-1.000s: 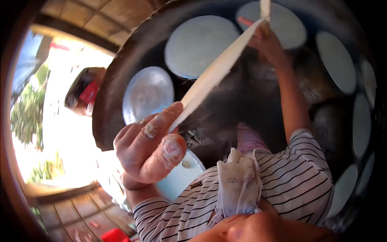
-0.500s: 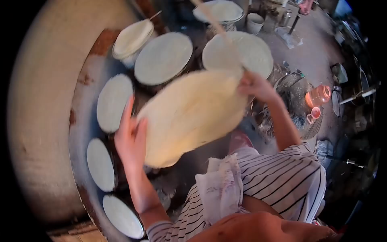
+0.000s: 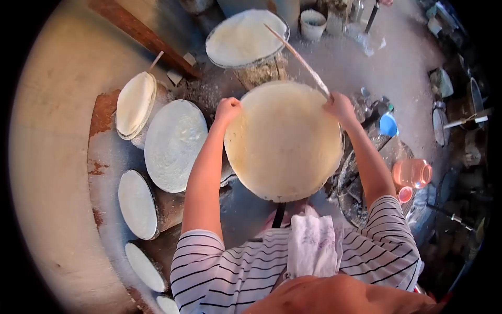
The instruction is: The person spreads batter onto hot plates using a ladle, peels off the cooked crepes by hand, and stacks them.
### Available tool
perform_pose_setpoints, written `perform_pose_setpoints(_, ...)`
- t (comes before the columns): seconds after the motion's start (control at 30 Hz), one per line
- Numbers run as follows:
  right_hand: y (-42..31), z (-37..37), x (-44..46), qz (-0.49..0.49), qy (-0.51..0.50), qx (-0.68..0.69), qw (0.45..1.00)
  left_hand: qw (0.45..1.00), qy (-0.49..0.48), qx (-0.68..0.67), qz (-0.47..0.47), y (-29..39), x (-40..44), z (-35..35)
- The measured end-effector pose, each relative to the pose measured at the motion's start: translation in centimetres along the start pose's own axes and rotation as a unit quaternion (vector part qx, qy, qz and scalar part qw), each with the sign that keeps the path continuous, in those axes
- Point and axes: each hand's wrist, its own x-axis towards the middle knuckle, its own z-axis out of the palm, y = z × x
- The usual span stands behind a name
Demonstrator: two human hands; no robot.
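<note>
A large, thin, round flatbread (image 3: 285, 141) hangs spread in front of me, pale with a browner left edge. My left hand (image 3: 228, 110) is closed, pinching its upper left edge. On the opposite side my right hand (image 3: 339, 107) is closed on the upper right edge. The same hand also grips a thin wooden stick (image 3: 299, 56), which slants up and to the left. Beyond the flatbread, a round tray (image 3: 238, 64) bears pale flat sheets on a stump-like stand. What lies directly behind the flatbread is hidden.
Several round, pale-topped discs curve along the left, including a large one (image 3: 176, 146) and a smaller one (image 3: 137, 204). A stack of flatbreads (image 3: 135, 104) stands by the wall. To the right are a pink jug (image 3: 412, 172), a blue cup (image 3: 388, 124) and a white bucket (image 3: 312, 26).
The flatbread has swung from a tilted, folded-over position to lie spread and round. My left hand has moved up and right to its upper edge. The view has shifted too.
</note>
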Motion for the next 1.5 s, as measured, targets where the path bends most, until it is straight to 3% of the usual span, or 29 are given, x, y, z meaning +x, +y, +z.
perform_pose_setpoints(0.1,-0.2,0.3,-0.7,0.024,0.005,0.023,0.999,0.998,0.023,-0.02,0.048,0.1,0.0,-0.1)
perform_pose_setpoints(0.2,0.9,1.7,0.0,-0.126,0.142,-0.006,0.982,0.993,0.056,-0.054,0.089,1.4,-0.4,-0.1)
perform_pose_setpoints(0.27,0.9,1.6,0.5,-0.112,0.098,-0.018,0.989,0.99,0.056,-0.104,0.079,1.2,0.5,0.7)
perform_pose_setpoints(0.4,-0.7,0.7,0.3,-0.003,0.009,-0.01,1.0,0.993,0.024,-0.018,0.114,3.2,0.0,0.3)
perform_pose_setpoints(0.5,0.4,1.3,0.2,-0.011,0.045,0.042,0.998,0.968,0.096,-0.04,0.226,4.3,-2.3,-0.7)
perform_pose_setpoints(0.6,-0.4,0.0,-0.5,0.035,0.026,0.083,0.996,0.952,0.176,-0.08,0.237,7.7,-6.6,-2.0)
perform_pose_setpoints(0.8,0.4,-4.4,-4.5,-0.043,0.043,0.295,0.954,0.913,0.259,-0.069,0.307,10.8,-15.1,-6.0)
perform_pose_setpoints(0.83,-2.3,-7.0,-5.7,-0.001,0.012,0.262,0.965,0.913,0.256,-0.081,0.306,11.1,-16.2,-7.3)
perform_pose_setpoints(0.93,-6.9,-10.8,-6.7,-0.112,0.035,0.24,0.964,0.903,0.244,-0.152,0.32,11.8,-16.8,-11.4)
perform_pose_setpoints(1.0,-9.6,-12.8,-4.9,-0.174,-0.015,0.151,0.973,0.901,0.241,-0.207,0.297,12.0,-15.2,-14.1)
perform_pose_setpoints(1.03,-12.4,-12.8,-4.2,-0.178,-0.022,0.103,0.978,0.926,0.207,-0.177,0.261,11.8,-13.8,-15.9)
perform_pose_setpoints(1.07,-13.9,-11.6,-2.3,-0.119,-0.04,0.158,0.98,0.949,0.173,-0.143,0.219,11.3,-12.1,-17.6)
perform_pose_setpoints(1.1,-15.5,-10.6,-0.4,-0.057,-0.051,0.212,0.974,0.949,0.145,-0.155,0.231,9.2,-8.8,-18.8)
perform_pose_setpoints(1.13,-15.5,-9.0,2.8,-0.09,-0.063,0.17,0.979,0.946,0.123,-0.164,0.251,7.7,-5.4,-19.8)
perform_pose_setpoints(1.2,-19.1,-6.2,7.4,-0.039,0.03,0.1,0.994,0.922,0.182,-0.135,0.314,9.0,-0.7,-22.1)
perform_pose_setpoints(1.27,-19.3,-5.5,15.0,-0.189,0.102,0.182,0.959,0.889,0.24,-0.106,0.375,11.6,2.9,-25.9)
perform_pose_setpoints(1.3,-21.6,-7.0,15.8,-0.146,0.112,0.223,0.957,0.875,0.26,-0.093,0.398,13.3,3.3,-27.4)
perform_pose_setpoints(1.33,-23.6,-8.0,16.1,-0.095,0.114,0.267,0.952,0.864,0.275,-0.075,0.414,14.4,3.6,-28.4)
perform_pose_setpoints(1.37,-22.0,-8.0,18.5,-0.172,0.097,0.331,0.923,0.865,0.258,-0.063,0.426,14.7,4.1,-28.8)
perform_pose_setpoints(1.4,-21.1,-8.2,20.0,-0.208,0.083,0.273,0.936,0.851,0.261,-0.023,0.454,14.8,4.3,-28.4)
perform_pose_setpoints(1.43,-20.8,-7.2,20.5,-0.165,0.067,0.298,0.938,0.828,0.284,0.058,0.481,13.7,5.8,-27.3)
perform_pose_setpoints(1.47,-20.2,-6.1,21.0,-0.126,0.055,0.319,0.938,0.825,0.283,0.053,0.485,12.0,7.3,-25.3)
perform_pose_setpoints(1.5,-18.1,-4.1,22.4,-0.133,0.03,0.355,0.925,0.815,0.286,0.095,0.495,9.0,10.3,-22.9)
